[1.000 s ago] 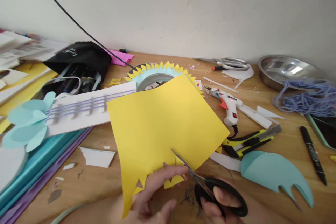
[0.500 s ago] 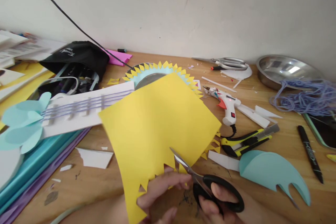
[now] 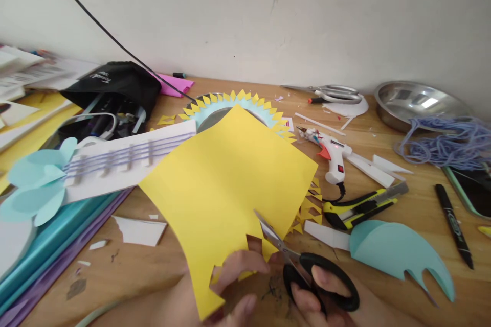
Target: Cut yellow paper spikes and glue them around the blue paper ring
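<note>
A yellow sheet of paper [image 3: 233, 179] is held up in the middle of the view, its near edge cut into jagged notches. My left hand [image 3: 238, 276] grips that lower edge, partly hidden by the paper. Black-handled scissors [image 3: 337, 276] are in my right hand [image 3: 318, 296], with fingers through the loops. Their blades are slightly apart and lie at the sheet's lower right edge. Behind the sheet, a round piece with a light blue band [image 3: 205, 110] and yellow pointed rim [image 3: 242, 95] is partly covered.
On the right are a white glue gun [image 3: 335, 158], a yellow utility knife [image 3: 360, 208], a light blue paper shape [image 3: 399, 255], a black marker [image 3: 454, 225], purple yarn [image 3: 445, 140] and a metal bowl [image 3: 418, 97]. At left lie a strung white board [image 3: 111, 184] and black pouch [image 3: 115, 79].
The yellow sheet has turned and shifted slightly to the left. My left fingers moved with it, while the scissors stayed near the same spot.
</note>
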`<state>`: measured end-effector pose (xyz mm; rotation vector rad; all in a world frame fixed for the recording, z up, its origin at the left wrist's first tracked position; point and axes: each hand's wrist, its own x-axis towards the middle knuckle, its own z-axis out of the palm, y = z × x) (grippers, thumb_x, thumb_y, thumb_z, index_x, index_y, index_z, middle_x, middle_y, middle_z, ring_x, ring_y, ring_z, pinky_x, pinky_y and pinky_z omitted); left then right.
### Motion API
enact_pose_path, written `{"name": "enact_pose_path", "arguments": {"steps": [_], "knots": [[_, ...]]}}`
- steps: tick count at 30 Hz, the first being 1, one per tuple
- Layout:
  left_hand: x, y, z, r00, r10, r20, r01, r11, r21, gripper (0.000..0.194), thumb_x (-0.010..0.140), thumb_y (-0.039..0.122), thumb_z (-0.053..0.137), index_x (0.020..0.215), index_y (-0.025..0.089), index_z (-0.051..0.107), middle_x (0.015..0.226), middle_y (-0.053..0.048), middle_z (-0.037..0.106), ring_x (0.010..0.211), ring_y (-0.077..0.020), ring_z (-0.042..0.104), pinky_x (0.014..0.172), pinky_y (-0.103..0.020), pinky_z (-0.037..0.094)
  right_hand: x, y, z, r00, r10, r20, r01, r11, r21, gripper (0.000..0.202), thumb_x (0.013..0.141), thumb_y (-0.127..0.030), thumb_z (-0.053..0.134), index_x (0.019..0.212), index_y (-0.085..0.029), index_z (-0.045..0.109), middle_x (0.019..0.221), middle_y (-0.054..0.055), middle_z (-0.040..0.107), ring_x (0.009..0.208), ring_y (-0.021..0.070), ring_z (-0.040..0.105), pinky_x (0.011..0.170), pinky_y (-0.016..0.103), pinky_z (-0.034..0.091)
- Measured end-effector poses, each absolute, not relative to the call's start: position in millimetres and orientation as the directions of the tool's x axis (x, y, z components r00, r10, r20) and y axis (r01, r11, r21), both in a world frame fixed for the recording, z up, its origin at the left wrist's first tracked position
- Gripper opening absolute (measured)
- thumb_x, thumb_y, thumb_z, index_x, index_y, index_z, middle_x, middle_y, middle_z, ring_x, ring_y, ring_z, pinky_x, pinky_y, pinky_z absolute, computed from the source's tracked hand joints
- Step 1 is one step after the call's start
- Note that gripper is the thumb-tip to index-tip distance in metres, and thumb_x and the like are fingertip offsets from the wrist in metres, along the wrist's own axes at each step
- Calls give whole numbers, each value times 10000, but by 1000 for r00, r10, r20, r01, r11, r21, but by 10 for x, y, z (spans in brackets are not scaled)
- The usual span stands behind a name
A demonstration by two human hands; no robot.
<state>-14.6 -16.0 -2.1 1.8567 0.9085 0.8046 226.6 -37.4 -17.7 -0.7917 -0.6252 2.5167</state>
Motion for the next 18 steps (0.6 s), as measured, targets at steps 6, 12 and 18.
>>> {"name": "enact_pose_path", "arguments": {"steps": [6,12,18], "knots": [[-182,-225,-55,392,901,186,356,-335,872,378,936,444,597,1305,427,519,1056,37,715,885,-172,674,860,-240,525,2267,-344,-128,-745,553,-374,-284,-770,-571,584,815,-737,589,684,-185,450,487,-82,345,432,36,262,405,224,109],[-168,-224,-79,370,908,195,366,-336,868,457,970,491,525,1416,439,441,1050,34,694,796,-157,628,842,-253,532,2287,-372,-125,-737,572,-361,-283,-745,-604,601,822,-766,555,726,-181,457,551,-68,370,492,46,308,440,216,164],[-94,-254,-72,326,932,157,262,-249,933,456,1013,451,454,1466,453,395,1285,7,651,1026,-182,669,907,-256,569,2278,-330,-68,-748,541,-385,-190,-730,-657,641,764,-804,584,705,-178,460,588,-50,385,484,39,326,400,207,143]]}}
